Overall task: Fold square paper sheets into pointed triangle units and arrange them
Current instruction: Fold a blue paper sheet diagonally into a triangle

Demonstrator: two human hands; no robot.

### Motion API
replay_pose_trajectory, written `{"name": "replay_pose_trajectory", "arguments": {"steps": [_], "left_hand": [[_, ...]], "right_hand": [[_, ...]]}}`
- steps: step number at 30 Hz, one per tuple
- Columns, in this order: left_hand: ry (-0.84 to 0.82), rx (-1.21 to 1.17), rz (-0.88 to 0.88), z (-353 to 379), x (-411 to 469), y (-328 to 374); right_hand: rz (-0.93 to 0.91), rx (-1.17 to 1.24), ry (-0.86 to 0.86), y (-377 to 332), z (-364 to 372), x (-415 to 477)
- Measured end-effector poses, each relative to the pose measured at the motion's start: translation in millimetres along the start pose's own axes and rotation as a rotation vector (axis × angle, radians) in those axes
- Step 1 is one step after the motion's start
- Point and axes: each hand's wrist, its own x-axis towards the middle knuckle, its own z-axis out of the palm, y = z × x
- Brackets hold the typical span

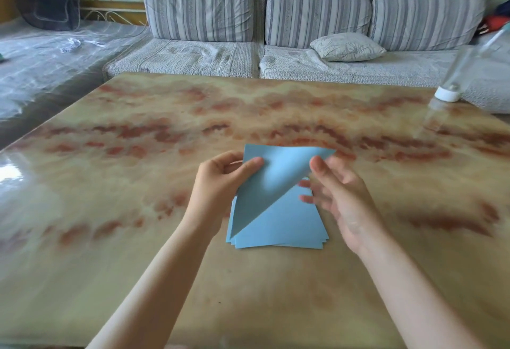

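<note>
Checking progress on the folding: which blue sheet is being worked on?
The top sheet, lifted and bent over between both hands; the other sheets lie flat in the stack beneath.

We see soft, even daylight with no hard shadows. Bright glare sits at 9 o'clock on the glossy marbled tan-and-red tabletop [82, 210]. The right hand [342, 196] is motion-blurred, as is the clear bottle with a white cap [447, 91] at 2 o'clock. Wide-angle distortion bends the edges; the grey striped sofa [198, 11] at 12 o'clock looks slightly soft.
</note>
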Motion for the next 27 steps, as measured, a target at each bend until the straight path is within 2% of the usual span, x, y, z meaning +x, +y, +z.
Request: {"name": "replay_pose_trajectory", "arguments": {"steps": [2, 4, 9, 13, 18, 27], "left_hand": [[0.03, -0.078, 0.005, 5, -2, 0], [0.032, -0.114, -0.002, 11, -4, 0], [0.035, -0.169, -0.027, 15, -8, -2], [0.041, -0.17, -0.047, 19, -10, -4], [0.021, -0.186, -0.053, 22, -13, -6], [0.046, -0.245, -0.035, 17, -9, -1]], "right_hand": [[0.098, 0.054, -0.125, 3, 7, -6], [0.117, 0.059, -0.175, 2, 17, -12], [0.092, 0.049, -0.101, -2, 25, -11], [0.068, 0.043, -0.112, -2, 31, -14], [0.068, 0.063, -0.021, -1, 31, -11], [0.078, 0.074, -0.021, 0, 28, -11]]}}
